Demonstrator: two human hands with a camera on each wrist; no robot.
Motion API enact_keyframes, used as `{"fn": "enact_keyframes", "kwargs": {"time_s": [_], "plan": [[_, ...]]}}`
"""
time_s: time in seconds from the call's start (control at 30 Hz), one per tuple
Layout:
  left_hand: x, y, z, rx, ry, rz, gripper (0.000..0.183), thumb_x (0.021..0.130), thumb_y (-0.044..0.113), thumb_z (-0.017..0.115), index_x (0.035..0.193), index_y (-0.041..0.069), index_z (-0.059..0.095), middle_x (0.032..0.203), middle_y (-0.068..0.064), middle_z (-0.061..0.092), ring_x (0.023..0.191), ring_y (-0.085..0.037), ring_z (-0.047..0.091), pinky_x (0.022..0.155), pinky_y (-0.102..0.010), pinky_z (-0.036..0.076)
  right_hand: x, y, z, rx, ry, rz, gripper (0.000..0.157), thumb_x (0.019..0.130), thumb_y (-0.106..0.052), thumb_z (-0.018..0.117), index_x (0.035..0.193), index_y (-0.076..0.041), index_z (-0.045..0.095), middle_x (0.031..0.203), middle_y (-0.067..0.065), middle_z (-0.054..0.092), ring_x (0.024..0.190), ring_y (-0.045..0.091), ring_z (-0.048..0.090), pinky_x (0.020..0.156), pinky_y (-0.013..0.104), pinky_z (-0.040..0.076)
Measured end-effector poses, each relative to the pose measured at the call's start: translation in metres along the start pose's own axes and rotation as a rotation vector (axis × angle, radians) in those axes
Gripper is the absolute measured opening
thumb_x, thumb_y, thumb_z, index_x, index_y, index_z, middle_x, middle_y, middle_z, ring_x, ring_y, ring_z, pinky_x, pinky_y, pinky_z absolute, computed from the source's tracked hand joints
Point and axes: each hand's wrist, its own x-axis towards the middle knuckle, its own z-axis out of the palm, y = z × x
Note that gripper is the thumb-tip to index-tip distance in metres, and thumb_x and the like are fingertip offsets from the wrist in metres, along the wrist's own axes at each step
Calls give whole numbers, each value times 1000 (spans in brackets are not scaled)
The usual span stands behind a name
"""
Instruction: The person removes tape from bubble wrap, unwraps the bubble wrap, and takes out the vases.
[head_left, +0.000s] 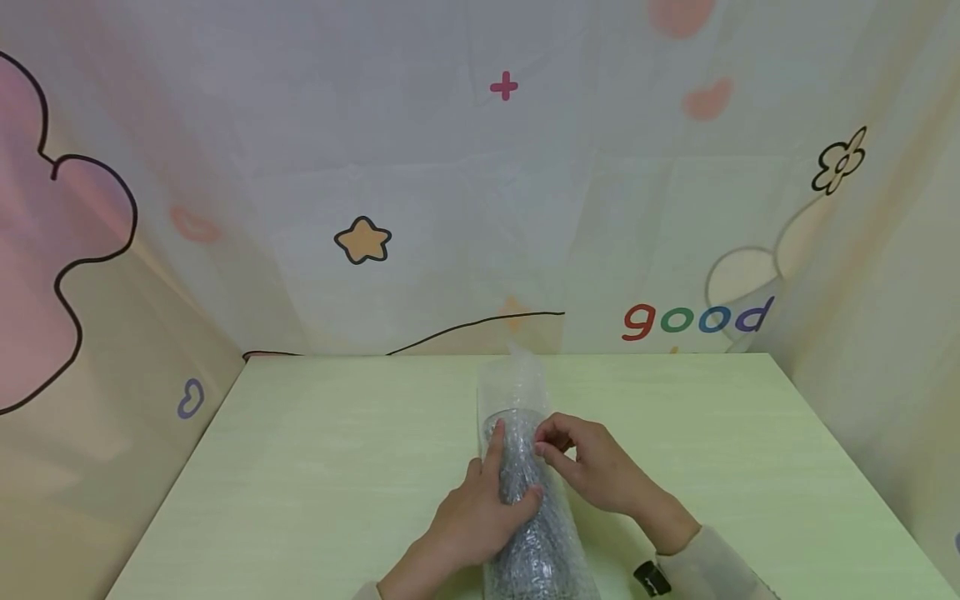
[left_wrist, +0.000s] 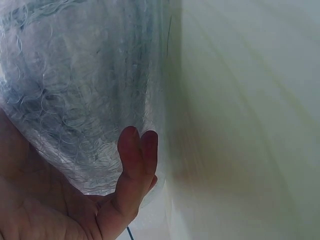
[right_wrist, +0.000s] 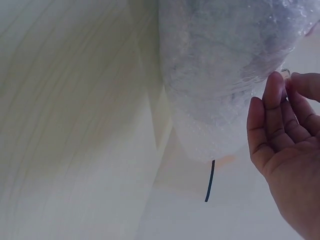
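1. Silvery-grey, long bubble-wrapped bundle lies under the bare left hand, whose forefinger stretches along its top and whose thumb spreads across it, pressing without clenching.
2. Bare right hand is at the bundle's right side; its thumb and fingertips pinch a small clear piece, tape or wrap, I cannot tell which.
3. Past the fingertips, the bundle's flatter translucent end reaches toward the table's back edge.
4. Beside the pale right sleeve is a small black object.
5. Pale green table bears the bundle; behind hangs a whitish backdrop with an orange star.
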Motion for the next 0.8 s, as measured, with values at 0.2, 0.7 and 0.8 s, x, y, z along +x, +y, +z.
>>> {"fn": "enact_keyframes", "kwargs": {"time_s": [0.2,0.7,0.8], "plan": [[-1,1,-1,1,5,5,91,83,74,50,150,50,-7,128,-15,51,66,-22,53,55,-37,41,-1,0,-1,21,3,46,8,96,-26,61,99,-23,67,92,-10,67,80,7,64,69,28,54],[0,-2,1,16,20,15,91,83,75,48,149,50,-9,128,-14,51,63,-21,52,53,-35,39,-1,-2,-2,58,22,85,7,89,-24,71,96,-24,71,93,-9,70,82,7,67,74,25,54],[0,-2,1,18,24,18,91,83,75,48,149,50,-9,128,-14,51,64,-21,52,54,-35,40,-1,-3,-2,52,19,82,9,87,-23,73,96,-24,72,93,-10,70,82,6,67,75,25,54]]}}
